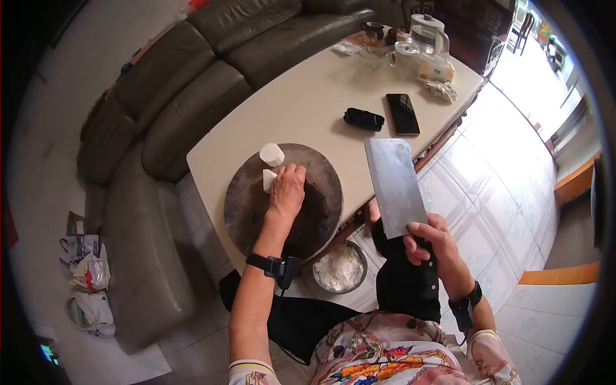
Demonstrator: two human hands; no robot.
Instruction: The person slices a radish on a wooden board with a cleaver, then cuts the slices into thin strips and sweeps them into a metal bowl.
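My right hand (443, 250) is wrapped round the black handle of a cleaver (396, 186). The broad steel blade points up and away, clear of the chopping board, with a hole near its far corner. Over the round, dark wooden chopping board (250, 215), my left hand (289, 190) has its fingers curled on a white vegetable piece (267, 180), which shows only at their left side. Just beyond it on the board sits another chunk of white vegetable (272, 154) with flat-cut faces. Below the table edge, a metal bowl (364, 274) holds white shreds.
The board rests on a cream table (308, 109). A black phone (403, 114) and a black case (364, 119) lie farther along it. At its far end stand a clear pitcher (428, 35), a glass jug and a tissue box (436, 67). A leather sofa (186, 109) flanks it.
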